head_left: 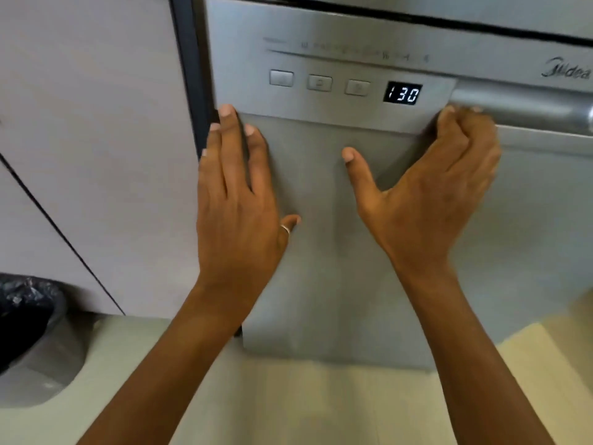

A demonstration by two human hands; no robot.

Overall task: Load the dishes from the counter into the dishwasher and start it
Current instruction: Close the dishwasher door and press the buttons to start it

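Note:
The stainless dishwasher door (337, 284) fills the view and stands closed. Its control panel has three square buttons (319, 82) and a lit display (402, 93) reading 130. My left hand (237, 200) lies flat on the door's left edge, fingers straight and pointing up at the panel. My right hand (430, 187) has its fingers curled at the left end of the door handle (526, 107), thumb stretched out to the left on the door. No dishes are in view.
Pale cabinet doors (96, 139) stand to the left of the dishwasher. A bin with a black liner (29, 316) sits on the floor at the lower left. A light tiled floor (288, 406) runs below the door.

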